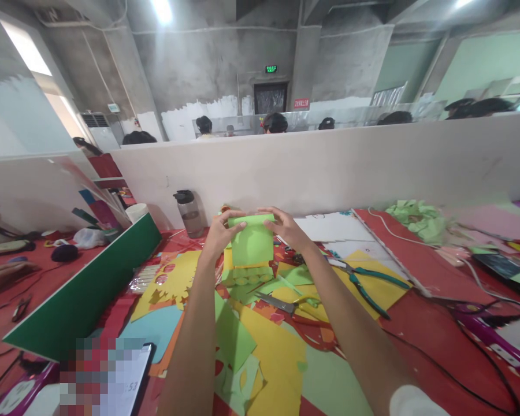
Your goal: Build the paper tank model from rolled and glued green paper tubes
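Observation:
Both arms reach forward over a red table strewn with coloured paper. Between my hands is a bright green sheet of paper (253, 247), its top edge looking rolled or folded over. My left hand (223, 231) grips its upper left corner, thumb in front. At the upper right corner, my right hand (283, 226) pinches it the same way. Just below the sheet sits a yellow and green paper piece (248, 276) with a scalloped front; whether the sheet touches it I cannot tell. Nearer me lie scissors (301, 304) with orange and yellow handles.
Teal-handled pliers (364, 278) rest to the right on yellow paper. A dark-lidded bottle (189, 214) stands against the white partition (312, 167). On the left a green board (91, 289) leans upright beside a phone (127, 378). Another person's hand (4, 277) shows at far left.

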The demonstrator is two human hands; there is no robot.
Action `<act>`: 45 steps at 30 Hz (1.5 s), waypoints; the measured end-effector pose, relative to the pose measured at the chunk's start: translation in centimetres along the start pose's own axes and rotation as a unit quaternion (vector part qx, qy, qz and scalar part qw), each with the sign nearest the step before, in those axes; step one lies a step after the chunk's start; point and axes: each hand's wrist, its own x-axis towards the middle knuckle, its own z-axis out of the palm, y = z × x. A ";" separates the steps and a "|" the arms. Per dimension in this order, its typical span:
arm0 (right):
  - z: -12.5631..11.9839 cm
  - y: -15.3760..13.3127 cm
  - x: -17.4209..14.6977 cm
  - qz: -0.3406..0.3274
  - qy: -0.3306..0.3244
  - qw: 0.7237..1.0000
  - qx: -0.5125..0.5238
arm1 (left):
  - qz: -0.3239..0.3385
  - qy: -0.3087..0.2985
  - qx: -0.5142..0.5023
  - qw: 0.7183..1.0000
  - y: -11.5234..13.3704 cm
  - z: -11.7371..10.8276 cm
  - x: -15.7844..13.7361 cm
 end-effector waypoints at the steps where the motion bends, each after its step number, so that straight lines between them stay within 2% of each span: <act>1: 0.0 0.2 0.1 0.009 0.006 1.000 -0.011 | 0.004 -0.001 0.004 1.000 0.1 0.0 0.0; 5: 0.0 1.4 0.6 -0.007 0.042 0.997 -0.064 | 0.015 -0.006 0.034 0.999 0.2 -0.1 -0.1; 8: 0.0 1.8 0.8 -0.038 0.050 0.996 -0.064 | -0.002 -0.009 0.050 0.999 0.0 0.1 -0.2; 11: 0.0 1.5 0.6 -0.058 0.036 0.996 -0.049 | -0.026 0.001 0.045 0.999 -0.3 0.2 -0.2; 16: -0.3 0.8 0.3 -0.024 0.022 0.999 -0.016 | -0.030 -0.002 0.014 0.999 -0.5 0.1 -0.2; 19: -0.3 1.0 0.4 -0.015 0.021 0.999 -0.042 | -0.036 -0.008 0.011 0.999 -0.2 0.1 -0.4; 25: -0.1 0.8 0.3 -0.063 -0.001 0.997 -0.045 | -0.050 0.006 0.006 0.999 -0.1 0.3 -0.6; 30: -0.9 0.4 -0.1 -0.032 0.026 0.999 0.031 | -0.027 0.003 -0.014 1.000 -0.5 -0.1 -0.4; 34: -1.6 0.8 -0.2 0.002 -0.004 0.999 0.053 | -0.006 -0.028 -0.031 0.999 -0.5 -0.3 -0.7; 36: -1.8 1.1 -0.1 0.023 -0.022 0.998 0.047 | -0.002 -0.049 -0.048 0.998 -0.4 -0.2 -0.7; 39: -1.9 1.6 0.2 0.031 -0.012 0.999 0.026 | -0.007 -0.062 -0.051 0.997 -0.2 0.0 -0.8; 45: -2.2 2.7 0.7 -0.019 0.042 0.997 -0.055 | -0.016 -0.025 -0.013 0.999 0.4 0.2 -0.9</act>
